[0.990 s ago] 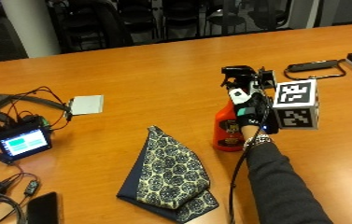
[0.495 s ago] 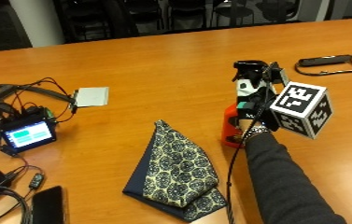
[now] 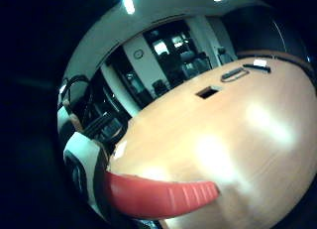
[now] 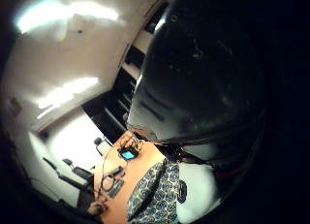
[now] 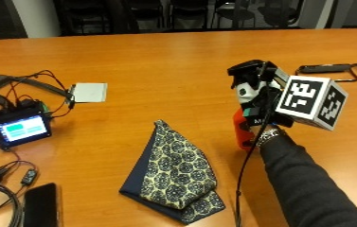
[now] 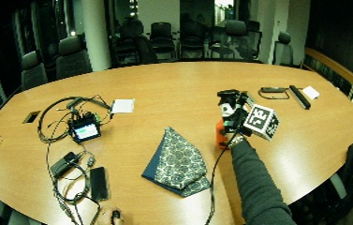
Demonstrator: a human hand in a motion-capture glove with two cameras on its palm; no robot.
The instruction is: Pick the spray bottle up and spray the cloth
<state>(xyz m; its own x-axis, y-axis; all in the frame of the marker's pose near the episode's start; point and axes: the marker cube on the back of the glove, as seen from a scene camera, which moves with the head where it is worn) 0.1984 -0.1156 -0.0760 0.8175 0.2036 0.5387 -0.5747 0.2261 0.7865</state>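
An orange spray bottle (image 5: 242, 130) with a black-and-white spray head (image 5: 248, 78) stands upright to the right of the cloth. My gloved right hand (image 5: 261, 111) grips it around the neck, also visible in the wide outside view as the hand (image 6: 235, 123) on the bottle (image 6: 219, 135). The folded dark-blue cloth (image 5: 173, 172) with a cream pattern lies flat on the table (image 5: 165, 61). Whether the bottle's base touches the table is unclear. The little finger side palm view shows the red trigger (image 3: 158, 194) close by. The thumb side palm view is mostly filled by the black spray head (image 4: 203, 73), with the cloth (image 4: 155, 195) beyond.
A small screen device (image 5: 20, 127) with tangled cables sits at the left edge. A white pad (image 5: 90, 92) lies behind it, and a phone (image 5: 39, 203) lies near the front left. Dark flat items (image 5: 326, 70) rest at the far right.
The outside camera has shifted a little. My hand keeps its grip on the bottle, which stays upright to the right of the cloth. The cloth has not moved.
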